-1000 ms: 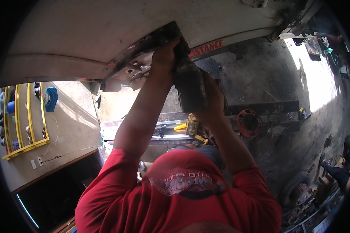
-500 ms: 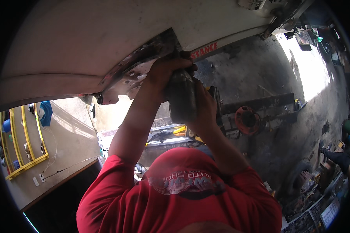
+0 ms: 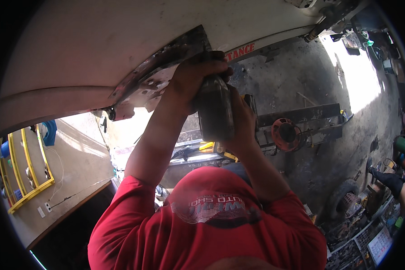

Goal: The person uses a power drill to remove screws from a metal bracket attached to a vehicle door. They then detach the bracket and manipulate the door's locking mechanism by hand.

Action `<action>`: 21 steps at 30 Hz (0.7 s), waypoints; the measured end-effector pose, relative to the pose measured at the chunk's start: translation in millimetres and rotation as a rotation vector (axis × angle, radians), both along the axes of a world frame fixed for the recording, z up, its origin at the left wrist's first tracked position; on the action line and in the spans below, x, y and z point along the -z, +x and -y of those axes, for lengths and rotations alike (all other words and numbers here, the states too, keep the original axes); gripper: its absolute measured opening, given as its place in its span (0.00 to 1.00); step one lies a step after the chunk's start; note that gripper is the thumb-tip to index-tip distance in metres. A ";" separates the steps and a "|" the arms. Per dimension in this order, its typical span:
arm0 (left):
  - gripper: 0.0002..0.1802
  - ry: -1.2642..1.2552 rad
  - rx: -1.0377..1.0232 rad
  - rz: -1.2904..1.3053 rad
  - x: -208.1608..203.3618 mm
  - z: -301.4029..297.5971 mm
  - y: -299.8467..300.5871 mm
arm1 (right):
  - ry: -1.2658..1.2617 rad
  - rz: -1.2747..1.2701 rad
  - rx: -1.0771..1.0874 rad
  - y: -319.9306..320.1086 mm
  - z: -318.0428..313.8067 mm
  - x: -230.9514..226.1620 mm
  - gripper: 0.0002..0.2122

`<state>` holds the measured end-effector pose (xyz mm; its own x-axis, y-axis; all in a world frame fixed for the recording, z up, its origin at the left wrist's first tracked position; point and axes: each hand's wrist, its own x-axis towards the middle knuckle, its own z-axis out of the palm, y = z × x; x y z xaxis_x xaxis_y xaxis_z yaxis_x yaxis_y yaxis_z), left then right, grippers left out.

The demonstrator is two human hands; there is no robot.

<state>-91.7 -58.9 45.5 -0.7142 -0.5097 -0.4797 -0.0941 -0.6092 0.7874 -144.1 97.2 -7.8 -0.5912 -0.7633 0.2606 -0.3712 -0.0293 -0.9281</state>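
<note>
Both my hands are raised in front of my chest around a dark, bulky power tool (image 3: 216, 110). Its exact kind is hidden by my hands, though a black and yellow part shows at its right side. My left hand (image 3: 189, 74) wraps over the tool's far end, fingers curled. Lower down, my right hand (image 3: 244, 121) closes around the right side. The tool's far end is up against a dark, bare-metal strip (image 3: 184, 45) with several holes, at the edge of a large pale vehicle panel (image 3: 99, 45). The contact point is behind my left hand.
A dark metal beam (image 3: 306, 114) and an orange-red wheel-like part (image 3: 285, 133) are on the stained floor to the right. Yellow racking (image 3: 31, 193) stands at the left wall. Far right are a tyre (image 3: 342, 198) and a person's dark-clad leg (image 3: 387, 182).
My hands and the tool have shifted slightly right and up relative to my view. The panel's dark strip has shifted a little too; my grip looks the same.
</note>
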 end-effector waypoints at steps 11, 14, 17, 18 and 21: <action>0.15 0.019 -0.009 0.017 0.0 0.0 -2.2 | 0.059 -0.009 0.030 -0.2 0.6 3.7 0.33; 0.18 0.020 -0.033 -0.023 1.3 -1.7 9.3 | 0.046 -0.013 0.038 -1.3 0.4 6.7 0.33; 0.23 -0.066 -0.032 0.025 -5.9 -27.0 21.2 | 0.037 -0.004 0.006 -5.1 -0.3 4.9 0.33; 0.25 -0.108 -0.032 0.063 -10.6 -34.8 23.3 | 0.030 0.007 -0.002 -5.2 -0.1 2.6 0.31; 0.27 -0.065 -0.029 0.084 -15.2 -35.4 20.9 | 0.021 0.042 -0.023 -4.9 0.3 -0.3 0.31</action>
